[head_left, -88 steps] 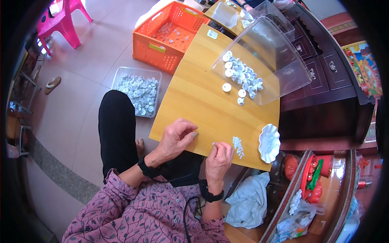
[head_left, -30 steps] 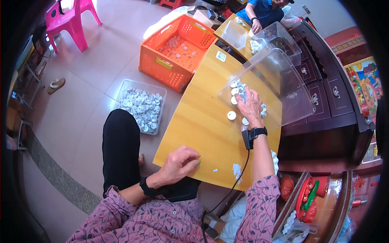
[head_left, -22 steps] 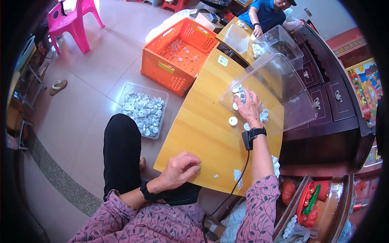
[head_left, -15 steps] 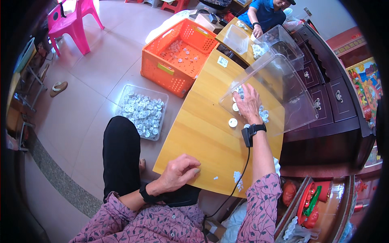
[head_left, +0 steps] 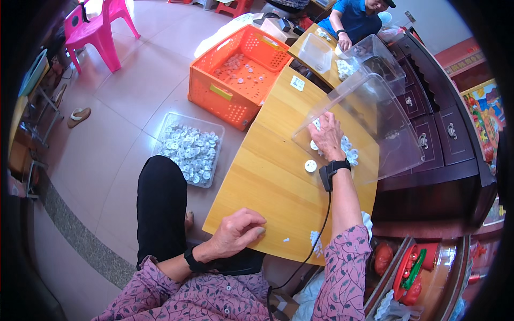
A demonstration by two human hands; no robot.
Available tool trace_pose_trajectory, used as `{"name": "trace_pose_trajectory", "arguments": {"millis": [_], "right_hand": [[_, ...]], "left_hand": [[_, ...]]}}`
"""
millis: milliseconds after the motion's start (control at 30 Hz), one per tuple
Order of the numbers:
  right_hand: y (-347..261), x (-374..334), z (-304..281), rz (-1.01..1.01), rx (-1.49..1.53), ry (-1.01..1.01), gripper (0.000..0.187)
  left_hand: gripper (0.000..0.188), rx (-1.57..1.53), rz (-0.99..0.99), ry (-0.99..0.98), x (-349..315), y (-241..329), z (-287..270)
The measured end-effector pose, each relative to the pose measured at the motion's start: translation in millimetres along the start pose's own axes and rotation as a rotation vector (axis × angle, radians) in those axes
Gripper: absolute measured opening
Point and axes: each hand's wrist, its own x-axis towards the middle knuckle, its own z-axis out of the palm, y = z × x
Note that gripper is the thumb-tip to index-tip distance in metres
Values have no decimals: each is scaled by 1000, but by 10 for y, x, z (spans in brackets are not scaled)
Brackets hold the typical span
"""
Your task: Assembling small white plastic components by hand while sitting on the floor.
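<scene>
My right hand (head_left: 326, 136) reaches into the mouth of a clear plastic box (head_left: 393, 128) tipped on its side. Its fingers curl down among small white round pieces, and whatever lies under them is hidden. One white disc (head_left: 310, 166) sits on the table just outside the box. More pale, bluish-white pieces (head_left: 350, 152) lie beside the hand. My left hand (head_left: 238, 231) rests at the table's near edge, fingers loosely curled together with the thumb alongside. Nothing shows in it. Small white bits (head_left: 315, 239) lie to its right.
A clear tub (head_left: 220, 152) full of white pieces stands on the floor at left. An orange crate (head_left: 230, 104) stands beyond it. A co-worker (head_left: 353, 24) sits at a farther table. Dark drawers (head_left: 450, 134) border the right side. A black cable (head_left: 325, 216) hangs from my right wrist.
My right hand has shifted slightly among the white pieces, its fingers drawn closer together. The left hand stays in place. The view has moved a little.
</scene>
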Motion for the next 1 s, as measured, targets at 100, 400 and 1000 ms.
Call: {"name": "trace_pose_trajectory", "arguments": {"millis": [100,400,1000], "right_hand": [[76,-26,-12,3,-36,46,37],[57,-90,-13,50,-38,37,30],[65,-217,-19,41,4,34,32]], "left_hand": [[15,-6,5,-15,0,5,8],[14,3,3,-13,3,8,6],[13,30,7,-1,-10,13,6]]}}
